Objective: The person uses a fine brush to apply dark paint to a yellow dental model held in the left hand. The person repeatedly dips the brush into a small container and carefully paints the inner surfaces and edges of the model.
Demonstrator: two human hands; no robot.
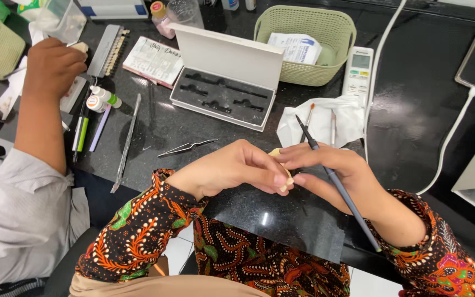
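Over the black worktop (193, 126), the left hand (232, 170) pinches a small pale yellowish piece (277, 154) between thumb and fingertips, most of it hidden by the fingers. The right hand (336, 173) meets it fingertip to fingertip, touching the same piece, while a slim grey brush (339, 190) lies tucked between its fingers, the handle slanting back across the wrist. Metal tweezers (187, 147) rest just beyond the left hand, an open white case (226, 77) farther back. A co-worker's hand (53, 66) reaches in at the far left.
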